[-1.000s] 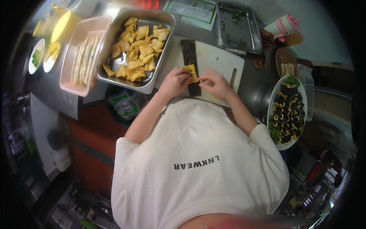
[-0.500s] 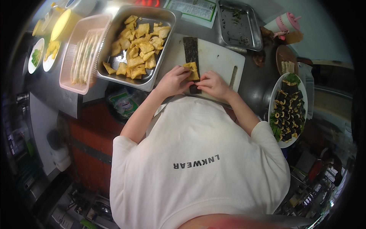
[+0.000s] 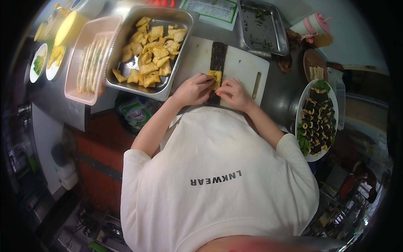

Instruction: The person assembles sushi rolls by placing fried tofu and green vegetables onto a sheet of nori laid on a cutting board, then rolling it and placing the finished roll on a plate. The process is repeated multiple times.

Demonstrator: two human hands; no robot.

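A tray (image 3: 128, 67) holds yellow pieces (image 3: 160, 52). The left hand (image 3: 191, 89) curls its fingers onto a square (image 3: 215, 77) lying on a strip (image 3: 218, 54) over the board (image 3: 244, 69); the right hand (image 3: 235, 94) bunches its fingertips near the strip. Whether either grips, I cannot tell.

Left hand (image 3: 193, 89) is partly covering the yellow piece (image 3: 215, 75); right hand (image 3: 234, 94) is partly obscuring the dark strip (image 3: 218, 56). Top edge is cutting off a printed sheet (image 3: 210, 11).

Square yellow piece (image 3: 215, 75), seemingly flat, atop a long blackish strip (image 3: 218, 55).
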